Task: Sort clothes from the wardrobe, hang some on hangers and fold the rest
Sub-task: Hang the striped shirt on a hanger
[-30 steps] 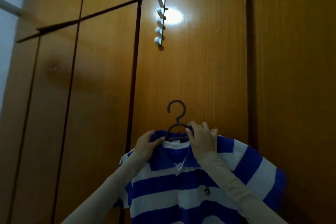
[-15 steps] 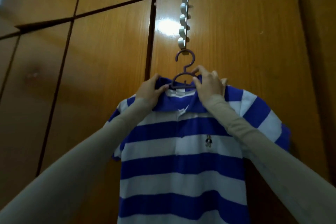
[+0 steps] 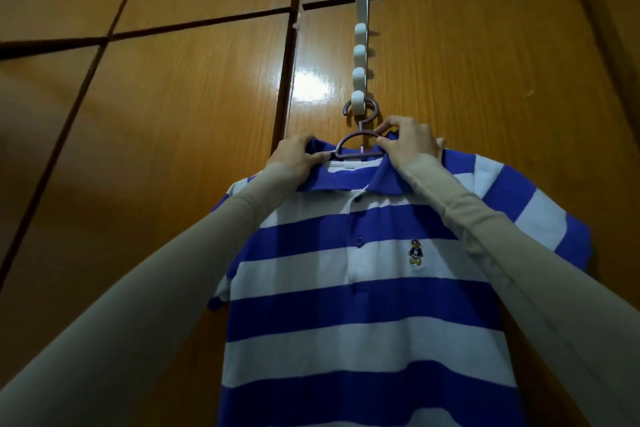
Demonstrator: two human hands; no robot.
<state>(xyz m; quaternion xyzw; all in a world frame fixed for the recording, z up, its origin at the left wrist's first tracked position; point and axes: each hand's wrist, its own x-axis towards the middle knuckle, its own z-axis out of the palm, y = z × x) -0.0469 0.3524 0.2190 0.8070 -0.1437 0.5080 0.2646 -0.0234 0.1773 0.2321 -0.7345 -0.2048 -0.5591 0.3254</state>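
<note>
hands [image 3: 298, 158] [image 3: 410, 146] gripping hanger [image 3: 358, 146], striped polo [image 3: 360, 288]

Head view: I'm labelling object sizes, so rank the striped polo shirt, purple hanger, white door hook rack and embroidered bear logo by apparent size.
1. Blue-and-white striped polo shirt
2. White plastic over-door hook rack
3. Purple plastic hanger, partly hidden, so close to the rack
4. Small embroidered bear logo

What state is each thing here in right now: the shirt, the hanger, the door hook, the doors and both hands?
Striped polo shirt: on the hanger, top button undone.
Hanger: its hook looped over the rack's lowest peg.
Over-door hook rack: hung over the door's top edge, upper three pegs bare.
Wardrobe doors: closed.
Left hand: grips collar and hanger end.
Right hand: pinches hanger and collar.
</note>
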